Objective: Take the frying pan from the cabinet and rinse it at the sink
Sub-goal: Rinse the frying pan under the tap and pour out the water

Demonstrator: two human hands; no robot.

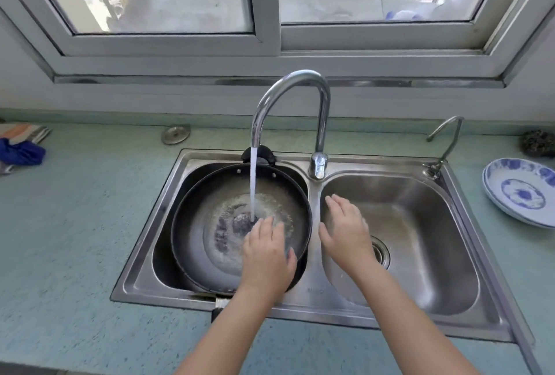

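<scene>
Over on the far left of the desk (75,224), well away from the sink (300,308), a blue cloth (21,154) sits out of play. Now to the action: the frying pan (192,242) lies in the left basin of the sink, tilted a little, its far rim riding up toward the tap (288,86). Water (253,182) is pouring straight into the middle of it and pooling there.

The left hand (265,254) is spread flat inside the pan, fingers (264,226) at the foot of the stream, thumb hooked over the near rim, gripping nothing. The right hand (345,230) hovers open and empty over the right basin, just beside the pan.

The rinse looks well under way. The smart play, I'd say: sweep the palm round the base and walls, tip the pan so the water runs off, steady the rim with the free hand.

Long axis runs from the person toward the tap: small black loop handle (259,155) at the far end, the long handle's stub (220,304) pointing back over the sink's front edge.

Far right, a blue-and-white plate (522,191).
</scene>
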